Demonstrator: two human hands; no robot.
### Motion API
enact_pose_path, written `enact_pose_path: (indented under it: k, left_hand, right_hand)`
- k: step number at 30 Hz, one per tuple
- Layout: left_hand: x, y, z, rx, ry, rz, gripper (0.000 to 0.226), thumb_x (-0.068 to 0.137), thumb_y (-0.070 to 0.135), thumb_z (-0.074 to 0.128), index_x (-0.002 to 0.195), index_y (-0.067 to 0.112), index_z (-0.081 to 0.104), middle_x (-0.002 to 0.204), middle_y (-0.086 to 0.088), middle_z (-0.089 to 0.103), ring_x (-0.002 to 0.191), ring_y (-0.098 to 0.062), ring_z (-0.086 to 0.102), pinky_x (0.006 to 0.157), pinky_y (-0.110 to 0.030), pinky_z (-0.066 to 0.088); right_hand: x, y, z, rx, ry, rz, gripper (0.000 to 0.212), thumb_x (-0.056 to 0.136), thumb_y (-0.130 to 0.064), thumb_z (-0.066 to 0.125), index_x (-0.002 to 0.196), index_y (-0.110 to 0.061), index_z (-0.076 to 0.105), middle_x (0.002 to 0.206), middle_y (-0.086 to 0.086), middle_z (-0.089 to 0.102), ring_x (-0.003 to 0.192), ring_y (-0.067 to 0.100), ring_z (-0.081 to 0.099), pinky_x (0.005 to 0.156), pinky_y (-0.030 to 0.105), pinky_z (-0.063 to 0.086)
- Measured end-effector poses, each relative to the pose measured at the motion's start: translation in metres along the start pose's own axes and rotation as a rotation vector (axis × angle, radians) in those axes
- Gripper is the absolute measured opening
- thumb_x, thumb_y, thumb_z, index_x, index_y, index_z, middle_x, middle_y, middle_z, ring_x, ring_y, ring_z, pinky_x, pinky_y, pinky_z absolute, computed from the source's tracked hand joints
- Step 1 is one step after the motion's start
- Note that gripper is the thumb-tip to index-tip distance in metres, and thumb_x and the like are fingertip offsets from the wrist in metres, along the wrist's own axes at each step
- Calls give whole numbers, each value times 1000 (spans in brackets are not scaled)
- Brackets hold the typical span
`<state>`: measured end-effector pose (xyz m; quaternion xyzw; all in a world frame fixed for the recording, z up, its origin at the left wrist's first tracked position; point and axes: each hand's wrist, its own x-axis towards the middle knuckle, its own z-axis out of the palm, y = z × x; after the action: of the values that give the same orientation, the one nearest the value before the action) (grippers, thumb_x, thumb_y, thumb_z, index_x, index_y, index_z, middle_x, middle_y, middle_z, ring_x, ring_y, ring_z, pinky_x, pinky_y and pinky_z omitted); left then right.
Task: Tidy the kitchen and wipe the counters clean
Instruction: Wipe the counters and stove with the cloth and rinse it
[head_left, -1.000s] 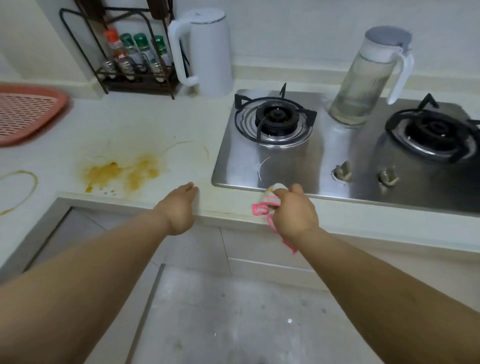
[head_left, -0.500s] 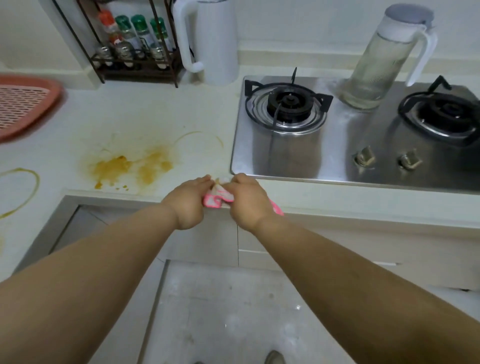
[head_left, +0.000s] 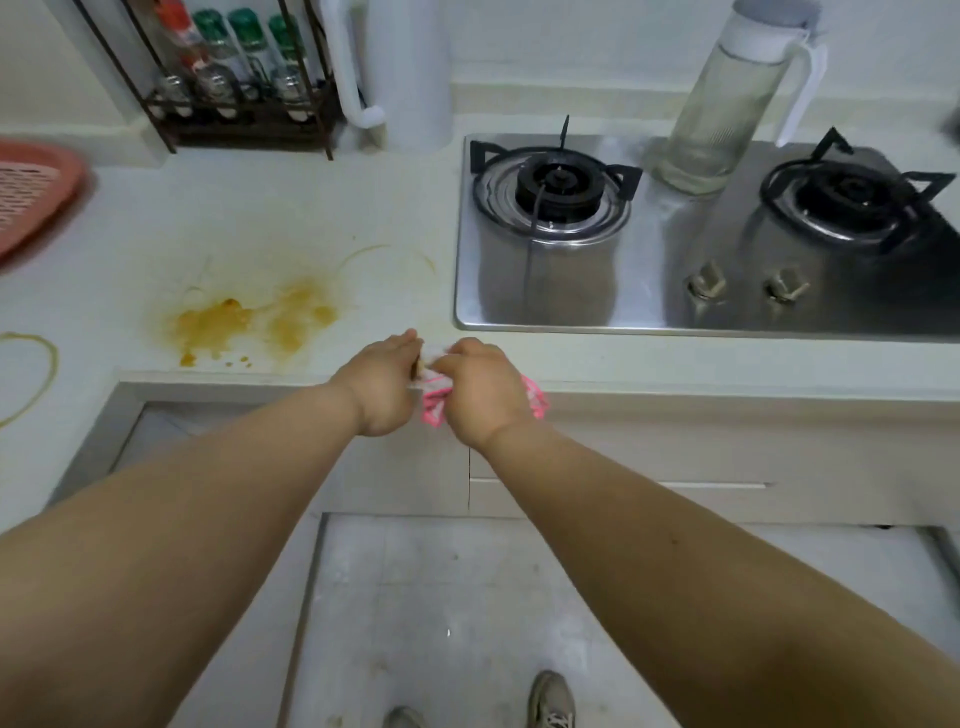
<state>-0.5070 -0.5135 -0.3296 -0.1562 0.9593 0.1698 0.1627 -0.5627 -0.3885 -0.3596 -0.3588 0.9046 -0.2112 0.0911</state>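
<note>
Both hands, L (head_left: 382, 387) & R (head_left: 480, 392), bunch pink cloth (head_left: 434, 400) at tabletop (head_left: 675, 364) edge; loose wad may smear yellow spill (head_left: 249, 325) just left.

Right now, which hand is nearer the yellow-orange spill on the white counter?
Left. The left hand is just right of the yellow-orange spill; the right hand is farther right, both gripping the pink cloth.
</note>
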Motion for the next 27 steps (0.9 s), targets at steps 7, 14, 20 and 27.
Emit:
enact_pose_path:
  k: [7, 14, 20, 27]
  left_hand:
    - [1, -8, 5, -14, -29, -21, 78, 86, 0, 41, 153, 17, 6, 161, 4, -3, 148, -15, 1, 120, -27, 7]
    - [2, -7, 6, -42, -6, -2, 77, 87, 1, 41, 153, 16, 5, 161, 4, -5, 148, -16, 0, 120, -26, 6]
    - [1, -12, 8, -93, 54, 71, 71, 88, 6, 44, 152, 18, 16, 159, -1, 16, 145, -20, 18, 118, -27, 17]
    - [-15, -32, 3, -76, 38, 102, 65, 87, 1, 42, 148, 19, 30, 159, 6, 15, 147, -10, 12, 118, -21, 9]
  right_hand:
    - [-37, 68, -41, 55, 91, 154, 32, 76, -16, 70, 108, -15, 71, 103, 2, 62, 99, 27, 56, 72, 20, 40]
    - [-34, 101, -51, -258, 172, 488, 46, 89, -26, 47, 133, -14, 46, 133, 12, 50, 110, 38, 44, 92, 38, 37]
    - [19, -19, 16, -101, 51, 94, 60, 84, -35, 25, 138, -17, 46, 138, 7, 48, 116, 34, 43, 97, 38, 32]
    - [-12, 21, -17, -156, 9, 5, 63, 76, -30, 27, 134, -26, 54, 135, -1, 54, 110, 33, 48, 95, 32, 33]
